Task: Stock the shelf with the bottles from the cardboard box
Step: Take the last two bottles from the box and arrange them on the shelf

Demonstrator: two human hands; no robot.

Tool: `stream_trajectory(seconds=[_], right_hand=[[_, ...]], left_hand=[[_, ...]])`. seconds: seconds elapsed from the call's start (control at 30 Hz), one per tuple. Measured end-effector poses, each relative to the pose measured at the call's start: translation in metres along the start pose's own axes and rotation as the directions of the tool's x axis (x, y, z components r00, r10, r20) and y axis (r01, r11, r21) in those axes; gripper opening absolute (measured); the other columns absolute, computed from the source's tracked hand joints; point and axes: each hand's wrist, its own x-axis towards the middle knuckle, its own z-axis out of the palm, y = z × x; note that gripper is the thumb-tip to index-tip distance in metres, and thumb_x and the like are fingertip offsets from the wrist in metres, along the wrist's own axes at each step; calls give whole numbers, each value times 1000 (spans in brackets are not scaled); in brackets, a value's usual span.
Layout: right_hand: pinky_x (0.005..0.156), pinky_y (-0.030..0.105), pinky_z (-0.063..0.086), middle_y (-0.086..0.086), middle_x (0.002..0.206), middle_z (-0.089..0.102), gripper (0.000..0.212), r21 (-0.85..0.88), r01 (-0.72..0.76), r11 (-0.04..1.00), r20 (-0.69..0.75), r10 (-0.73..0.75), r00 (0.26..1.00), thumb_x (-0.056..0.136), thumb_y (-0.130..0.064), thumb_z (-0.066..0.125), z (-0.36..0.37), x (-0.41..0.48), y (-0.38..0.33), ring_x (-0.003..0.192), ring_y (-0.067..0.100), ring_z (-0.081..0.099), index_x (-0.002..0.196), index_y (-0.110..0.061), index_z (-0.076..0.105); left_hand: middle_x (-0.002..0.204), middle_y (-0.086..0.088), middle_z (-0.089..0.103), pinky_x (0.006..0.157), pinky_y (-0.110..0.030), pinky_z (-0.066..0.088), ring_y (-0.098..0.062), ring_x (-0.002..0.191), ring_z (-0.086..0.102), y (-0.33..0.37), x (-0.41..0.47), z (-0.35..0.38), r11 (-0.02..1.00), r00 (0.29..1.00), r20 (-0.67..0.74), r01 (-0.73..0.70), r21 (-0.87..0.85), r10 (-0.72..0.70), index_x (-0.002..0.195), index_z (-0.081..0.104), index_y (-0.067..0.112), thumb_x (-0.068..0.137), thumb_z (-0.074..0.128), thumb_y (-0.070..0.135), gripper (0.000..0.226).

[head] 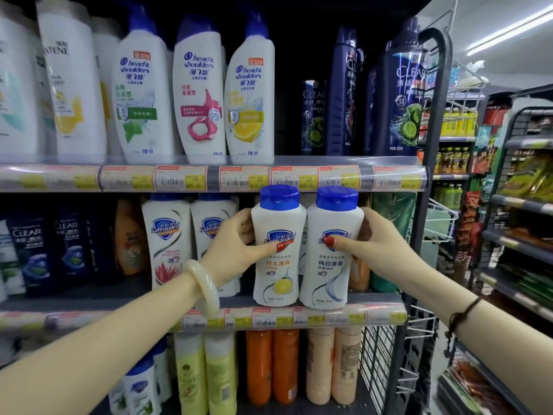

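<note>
At centre frame, the left hand [232, 250] grips a smooth white plastic bottle with lemon label [276, 250]; the right hand [378, 245] grips its neighbouring white bottle [330, 253]. Both stand upright, touching, ribbed blue caps on, at the middle shelf's [386, 298] front edge.

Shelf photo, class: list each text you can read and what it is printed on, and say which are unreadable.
"Safeguard": the two held bottles
"持久清爽": left-hand bottle
"纯白清香": right-hand bottle
"head & shoulders": white top-shelf bottles
"CLEAR": dark blue bottles
"ANTENE", start cut off: far-left white bottle
"38": top-shelf price tags
"15": lower tags
Barcodes, small print: too blurred.
</note>
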Motion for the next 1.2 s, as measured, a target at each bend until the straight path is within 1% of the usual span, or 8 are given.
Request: stream_trajectory(seconds=[0.2, 0.4, 0.6, 0.73, 0.87, 1.0, 1.1, 1.2], right_hand=[[61, 17, 56, -12, 95, 69, 29, 51, -58, 997, 97, 52, 994, 78, -20, 71, 3, -8, 13, 82, 1, 68, 103, -27, 57], [70, 36, 58, -1, 95, 74, 20, 123, -98, 988, 37, 94, 995, 81, -23, 70, 5, -6, 16, 86, 18, 72, 99, -24, 62], [75, 43, 56, 4, 87, 77, 21, 112, -219, 969, 124, 205, 971, 81, -27, 69, 2, -6, 26, 79, 23, 73, 97, -14, 66], [66, 36, 55, 5, 87, 77, 23, 101, -236, 966, 129, 222, 966, 83, -26, 67, 7, -1, 27, 78, 22, 71, 100, -9, 66], [71, 39, 55, 7, 95, 75, 23, 79, -172, 982, 99, 164, 982, 83, -25, 67, 8, 17, 19, 85, 23, 71, 100, -9, 66], [49, 16, 48, 2, 91, 73, 16, 98, -143, 985, 122, 131, 984, 86, -25, 64, 13, 33, 11, 69, 6, 69, 98, -15, 64], [54, 19, 50, -4, 92, 71, 11, 77, -141, 987, 127, 131, 983, 87, -24, 63, 20, 41, 13, 78, 7, 68, 97, -21, 60], [60, 21, 50, -2, 98, 71, 18, 78, -144, 987, 124, 133, 983, 87, -24, 63, 25, 44, 18, 84, 9, 67, 104, -18, 59]], left_hand=[[114, -7, 66, 88, -39, 54, -23, 108, 63, -14, -5, 2, 993, 993, 21, 117, 2, -117, 120, 51, 16, 73, 71, 0, 53], [111, -9, 68, 87, -46, 54, -25, 104, 65, -8, -10, 6, 987, 987, 0, 160, -32, -160, 113, 57, 18, 79, 68, 7, 38], [102, -7, 70, 79, -44, 57, -22, 95, 68, -5, -16, 4, 961, 960, 74, 274, -49, -270, 113, 59, 13, 80, 66, 6, 35], [105, -10, 70, 83, -52, 55, -25, 98, 67, -6, -13, 3, 943, 944, 55, 327, -60, -324, 118, 57, 10, 81, 66, 6, 39], [111, -16, 68, 89, -59, 50, -32, 103, 65, -5, -4, -1, 937, 938, 68, 344, -61, -340, 120, 55, 8, 80, 66, 4, 42], [108, -14, 69, 88, -56, 52, -29, 101, 67, -8, 1, -2, 934, 934, 94, 351, -69, -344, 114, 58, 11, 79, 67, 4, 37], [105, -12, 70, 87, -54, 53, -28, 100, 67, -10, 3, -1, 934, 937, 90, 345, -89, -338, 107, 59, 15, 79, 67, 4, 31], [104, -12, 70, 83, -51, 55, -27, 97, 68, -11, 0, 3, 940, 943, 50, 332, -84, -329, 114, 58, 10, 78, 69, 5, 38]])
